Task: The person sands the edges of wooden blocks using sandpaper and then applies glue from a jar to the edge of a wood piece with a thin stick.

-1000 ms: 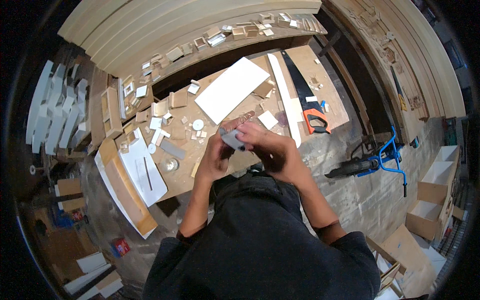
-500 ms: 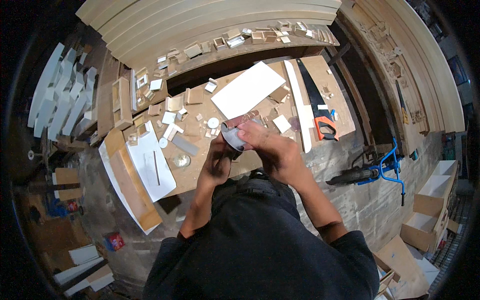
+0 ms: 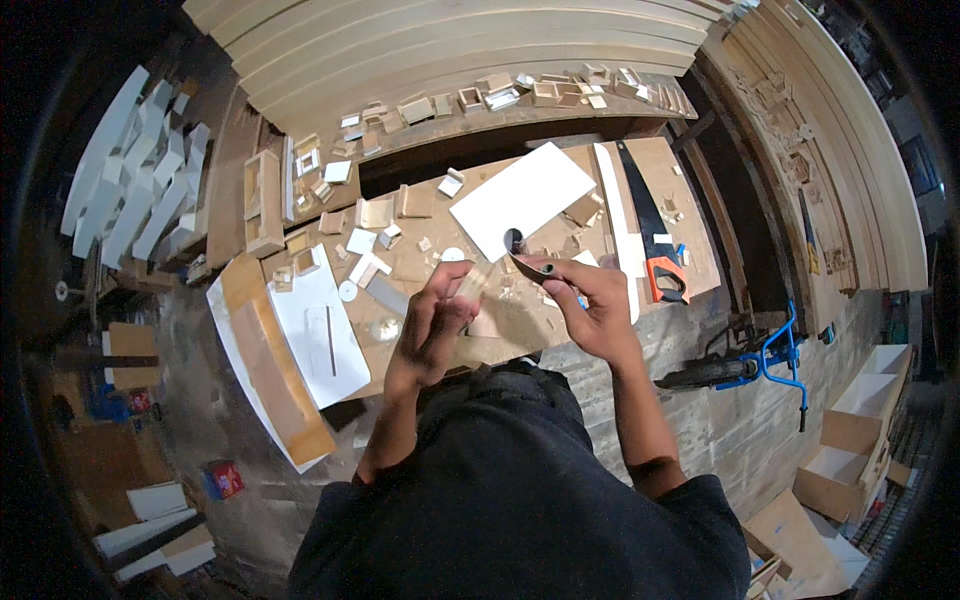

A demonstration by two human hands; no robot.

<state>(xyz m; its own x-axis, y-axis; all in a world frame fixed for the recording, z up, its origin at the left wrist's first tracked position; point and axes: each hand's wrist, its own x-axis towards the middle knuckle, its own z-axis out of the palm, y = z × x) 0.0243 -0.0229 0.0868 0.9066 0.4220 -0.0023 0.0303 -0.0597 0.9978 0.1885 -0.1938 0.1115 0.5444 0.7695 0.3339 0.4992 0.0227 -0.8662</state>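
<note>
Above the near edge of the workbench [image 3: 430,345], my left hand [image 3: 432,325] is closed on a small pale wooden piece [image 3: 476,282], slightly blurred, between thumb and fingers. To its right, my right hand [image 3: 600,308] pinches a curled strip of sandpaper [image 3: 530,265], dark on the side that shows. The two hands are apart. Just beyond the sandpaper lies a white rectangular board [image 3: 525,195]. Small wooden offcuts and box-like pieces, such as an open wooden block [image 3: 375,212], are scattered on the bench left of my hands.
A handsaw [image 3: 667,278] with an orange and black handle lies at the bench's right, beside a long white strip [image 3: 618,220]. At the left is a white panel [image 3: 315,325]. A blue bicycle [image 3: 770,350] stands right of the bench. Tall boards [image 3: 450,60] rise behind.
My hands were together with the sandpaper wrapped in them; now they have parted. The sandpaper has gone right with my right hand, and the small wooden piece shows in my left.
</note>
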